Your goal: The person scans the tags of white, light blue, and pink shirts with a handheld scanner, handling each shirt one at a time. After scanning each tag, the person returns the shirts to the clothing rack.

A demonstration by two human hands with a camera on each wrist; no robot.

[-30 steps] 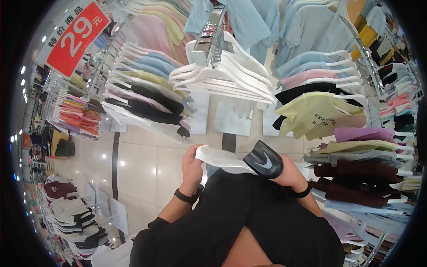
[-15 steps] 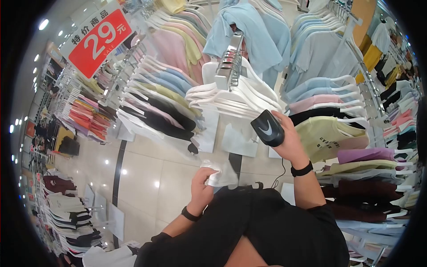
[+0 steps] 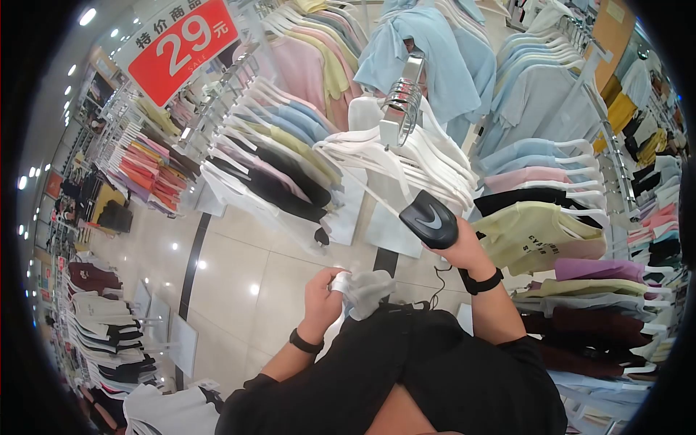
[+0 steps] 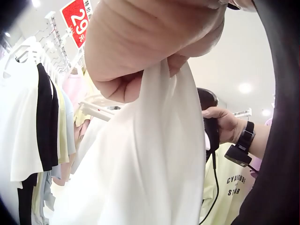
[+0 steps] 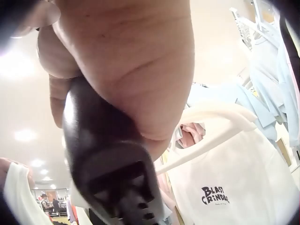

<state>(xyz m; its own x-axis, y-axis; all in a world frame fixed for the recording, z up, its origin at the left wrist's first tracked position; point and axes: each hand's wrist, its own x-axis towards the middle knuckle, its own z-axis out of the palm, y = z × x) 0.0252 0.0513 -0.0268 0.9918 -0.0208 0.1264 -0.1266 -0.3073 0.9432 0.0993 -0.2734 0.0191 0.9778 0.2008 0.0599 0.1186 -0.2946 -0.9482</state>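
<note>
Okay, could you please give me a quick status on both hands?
Left hand pinching white garment. Right hand gripping black handheld device. White hangers close beyond device, cord hanging below.

Finding room over floor (image 3: 243, 290) between left clothes (image 3: 268, 177) and cloth (image 3: 368, 291); meeting hangers (image 3: 435, 163) and rail (image 3: 413, 72) ahead, yellow shirt (image 3: 544, 235) and cord (image 3: 438, 288) right.

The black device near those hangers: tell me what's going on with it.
Among hanging clothes, a person's right hand grips the black corded device just in front of white hangers on a metal rail; whether it also holds a hanger is unclear. The left hand pinches white cloth, apart from the device.
</note>
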